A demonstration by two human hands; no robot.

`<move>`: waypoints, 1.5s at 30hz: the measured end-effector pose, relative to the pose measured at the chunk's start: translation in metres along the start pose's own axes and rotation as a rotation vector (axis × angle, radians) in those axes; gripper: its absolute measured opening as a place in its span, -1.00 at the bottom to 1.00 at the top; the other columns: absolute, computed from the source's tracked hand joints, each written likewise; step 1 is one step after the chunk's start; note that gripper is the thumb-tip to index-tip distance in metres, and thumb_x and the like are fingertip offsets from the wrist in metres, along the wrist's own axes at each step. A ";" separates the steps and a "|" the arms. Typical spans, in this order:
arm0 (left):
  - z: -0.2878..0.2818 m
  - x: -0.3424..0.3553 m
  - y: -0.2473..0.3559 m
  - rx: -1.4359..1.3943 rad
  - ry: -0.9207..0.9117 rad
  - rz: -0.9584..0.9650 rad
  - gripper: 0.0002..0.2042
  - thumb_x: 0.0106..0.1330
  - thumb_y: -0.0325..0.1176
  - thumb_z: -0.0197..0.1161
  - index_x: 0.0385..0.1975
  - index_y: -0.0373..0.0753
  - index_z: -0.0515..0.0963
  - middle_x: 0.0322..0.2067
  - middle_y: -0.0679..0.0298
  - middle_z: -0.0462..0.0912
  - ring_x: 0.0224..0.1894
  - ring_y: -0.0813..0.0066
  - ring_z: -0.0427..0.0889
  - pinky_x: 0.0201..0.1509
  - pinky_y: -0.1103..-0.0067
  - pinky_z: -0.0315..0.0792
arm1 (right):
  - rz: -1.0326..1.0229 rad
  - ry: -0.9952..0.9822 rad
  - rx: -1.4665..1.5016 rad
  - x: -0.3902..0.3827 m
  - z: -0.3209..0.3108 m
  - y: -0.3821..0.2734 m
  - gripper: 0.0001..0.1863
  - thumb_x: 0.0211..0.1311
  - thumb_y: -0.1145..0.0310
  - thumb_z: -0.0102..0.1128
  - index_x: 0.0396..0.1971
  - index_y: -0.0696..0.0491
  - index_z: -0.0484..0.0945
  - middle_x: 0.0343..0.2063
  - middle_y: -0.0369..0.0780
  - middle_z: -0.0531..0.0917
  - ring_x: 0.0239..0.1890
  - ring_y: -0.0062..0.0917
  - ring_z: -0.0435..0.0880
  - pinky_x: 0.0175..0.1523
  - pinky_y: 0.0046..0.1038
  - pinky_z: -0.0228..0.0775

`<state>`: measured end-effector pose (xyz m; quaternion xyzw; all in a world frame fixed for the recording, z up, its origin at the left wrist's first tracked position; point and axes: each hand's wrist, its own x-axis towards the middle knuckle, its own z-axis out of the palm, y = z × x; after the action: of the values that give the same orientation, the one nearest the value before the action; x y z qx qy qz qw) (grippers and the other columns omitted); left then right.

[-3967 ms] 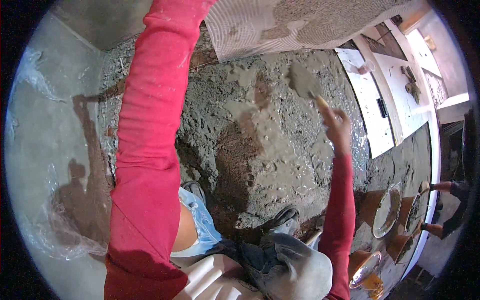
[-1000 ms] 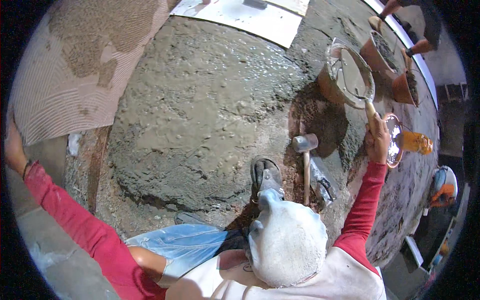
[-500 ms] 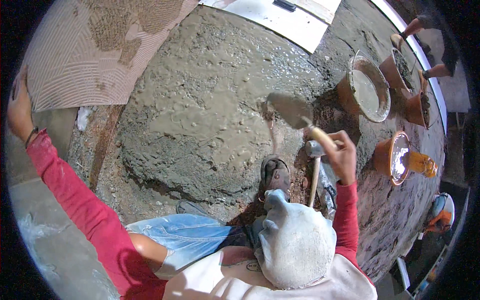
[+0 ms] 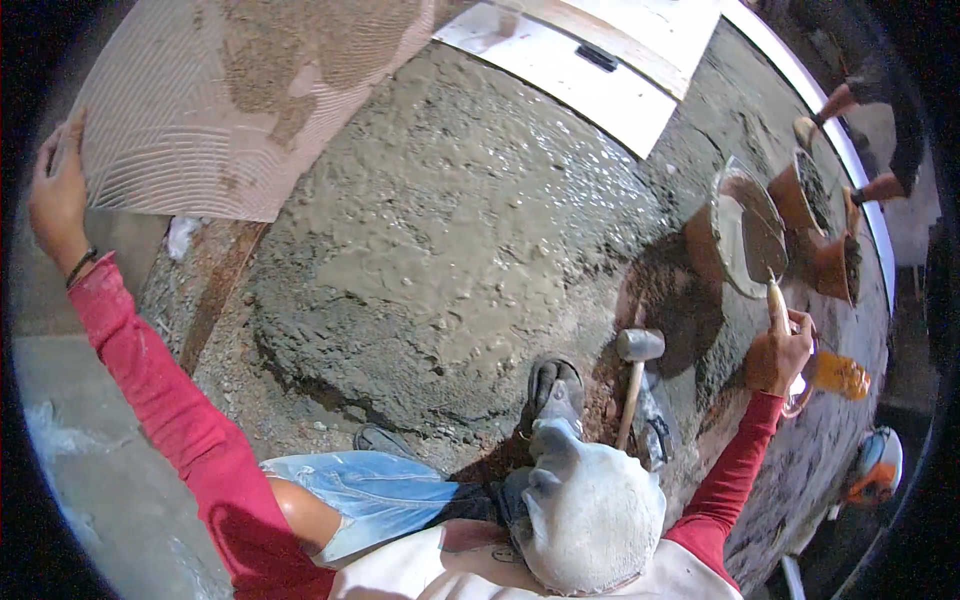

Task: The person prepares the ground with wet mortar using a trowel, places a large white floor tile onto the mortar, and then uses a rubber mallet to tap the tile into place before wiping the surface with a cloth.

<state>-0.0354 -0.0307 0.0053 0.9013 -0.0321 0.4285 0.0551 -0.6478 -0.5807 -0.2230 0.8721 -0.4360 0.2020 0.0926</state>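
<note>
My left hand (image 4: pixel 62 195) grips the left edge of a large tile (image 4: pixel 150 150) whose ridged back faces me, with patches of mortar on it. In my right hand (image 4: pixel 783 352) is the handle of a trowel (image 4: pixel 778 305). The trowel's blade reaches into a bucket (image 4: pixel 703 238) of grey slurry and is partly hidden there. Between the two hands spreads a bed of wet grey mortar (image 4: pixel 430 230), glossy toward the far side and rough-edged near my feet. A mallet (image 4: pixel 640 346) lies beside my right foot, left of my right forearm.
White tiles (image 4: pixel 570 80) lie beyond the mortar, with a small black object (image 4: pixel 597 56) on them. More buckets (image 4: pixel 793 195) stand at the right, near another person's bare legs (image 4: pixel 880 187). An orange container (image 4: pixel 842 376) sits beside a bucket partly hidden by my right hand.
My right hand has moved right with the trowel, from over the mortar's edge to the slurry bucket, and the blade has entered it. My left hand still holds the tile.
</note>
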 end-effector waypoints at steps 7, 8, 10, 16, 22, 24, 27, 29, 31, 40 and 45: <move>-0.043 -0.042 0.023 0.086 -0.083 0.144 -0.50 0.32 0.26 0.20 -0.14 -0.07 0.69 -0.42 0.21 0.66 -0.36 0.44 0.57 -0.17 0.47 0.43 | 0.248 0.099 0.240 -0.023 0.043 -0.008 -0.72 0.27 0.21 0.39 -0.21 0.08 0.59 -0.34 -0.13 0.73 -0.36 -0.38 0.73 -0.17 -0.33 0.56; -0.052 -0.048 0.022 0.018 -0.050 0.239 -0.57 0.36 0.17 0.22 -0.16 -0.08 0.68 -0.48 0.26 0.59 -0.41 0.51 0.50 -0.25 0.51 0.39 | 0.283 0.038 0.275 -0.024 0.041 -0.009 -0.74 0.24 0.27 0.41 -0.21 0.09 0.59 -0.35 -0.14 0.72 -0.32 -0.38 0.73 -0.16 -0.31 0.56; -0.073 -0.059 0.027 -0.045 -0.017 0.345 -0.65 0.39 0.07 0.24 -0.18 -0.09 0.68 -0.54 0.32 0.52 -0.46 0.59 0.42 -0.32 0.54 0.36 | 0.212 0.151 0.273 -0.032 0.059 -0.003 -0.75 0.24 0.26 0.41 -0.22 0.08 0.58 -0.32 -0.15 0.71 -0.29 -0.37 0.72 -0.15 -0.31 0.55; -0.101 -0.129 0.066 -0.054 -0.175 0.361 -0.82 0.43 -0.26 0.27 -0.15 -0.22 0.66 -0.31 0.21 0.71 -0.32 0.47 0.64 -0.17 0.53 0.48 | 0.241 0.033 0.095 -0.024 0.045 -0.010 -0.66 0.32 0.18 0.35 -0.10 0.11 0.56 -0.22 -0.12 0.73 -0.19 -0.32 0.75 -0.09 -0.30 0.56; -0.128 -0.179 0.095 -0.161 -0.221 0.569 -0.89 0.35 -0.39 0.35 -0.24 -0.28 0.65 -0.42 0.21 0.67 -0.45 0.54 0.59 -0.36 0.57 0.45 | 0.260 0.014 0.095 -0.033 0.060 0.008 -0.69 0.36 0.22 0.28 -0.05 0.12 0.56 -0.21 -0.11 0.69 -0.16 -0.31 0.71 -0.05 -0.31 0.52; -0.133 -0.196 0.097 -0.191 -0.292 0.597 -0.89 0.36 -0.41 0.34 -0.23 -0.29 0.65 -0.38 0.20 0.70 -0.45 0.53 0.60 -0.36 0.56 0.47 | 0.316 -0.042 0.135 -0.030 0.053 0.002 -0.68 0.39 0.22 0.24 -0.04 0.16 0.55 -0.19 -0.07 0.69 -0.16 -0.26 0.70 -0.07 -0.29 0.51; -0.145 -0.217 0.105 -0.202 -0.361 0.667 -0.89 0.32 -0.46 0.36 -0.23 -0.31 0.65 -0.43 0.20 0.66 -0.51 0.49 0.57 -0.44 0.54 0.43 | 0.317 -0.009 0.107 -0.026 0.052 0.005 -0.65 0.39 0.20 0.24 -0.04 0.18 0.55 -0.18 -0.06 0.68 -0.17 -0.22 0.70 -0.07 -0.28 0.50; -0.153 -0.231 0.114 -0.206 -0.461 0.724 -0.82 0.23 -0.54 0.39 -0.19 -0.39 0.65 -0.47 0.12 0.63 -0.50 0.27 0.59 -0.42 0.44 0.46 | 0.061 0.180 -0.177 -0.027 0.055 0.004 -0.67 0.39 0.21 0.24 -0.08 0.19 0.56 -0.23 -0.07 0.68 -0.24 -0.24 0.67 -0.10 -0.29 0.49; -0.155 -0.247 0.127 -0.253 -0.562 0.725 -0.75 0.15 -0.52 0.44 -0.17 -0.39 0.65 -0.46 0.10 0.63 -0.48 0.23 0.62 -0.41 0.42 0.50 | 0.072 0.466 -0.047 -0.027 0.036 -0.036 -0.70 0.37 0.24 0.27 -0.11 0.18 0.57 -0.32 -0.14 0.66 -0.30 -0.34 0.62 -0.12 -0.33 0.46; -0.141 -0.340 0.147 -0.492 -0.675 0.731 -0.72 0.05 -0.40 0.47 -0.20 -0.22 0.70 -0.37 0.25 0.71 -0.31 0.28 0.74 -0.32 0.43 0.56 | 0.544 -0.754 1.699 -0.019 0.067 -0.249 -0.39 0.59 -0.04 -0.18 -0.31 0.22 0.62 -0.55 -0.33 0.57 -0.60 -0.75 0.42 -0.51 -0.65 0.22; -0.113 -0.417 0.157 -0.518 -0.684 0.670 -0.75 0.06 -0.36 0.47 -0.21 -0.10 0.71 -0.34 0.35 0.69 -0.24 0.34 0.72 -0.21 0.43 0.56 | 0.602 -0.813 1.768 -0.013 0.082 -0.254 -0.42 0.57 -0.06 -0.12 -0.38 0.16 0.60 -0.60 -0.39 0.50 -0.62 -0.78 0.36 -0.51 -0.66 0.16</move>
<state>-0.4020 -0.1675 -0.2366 0.8866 -0.4383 0.0831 0.1222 -0.4296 -0.4461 -0.2987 0.4851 -0.3303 0.1552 -0.7947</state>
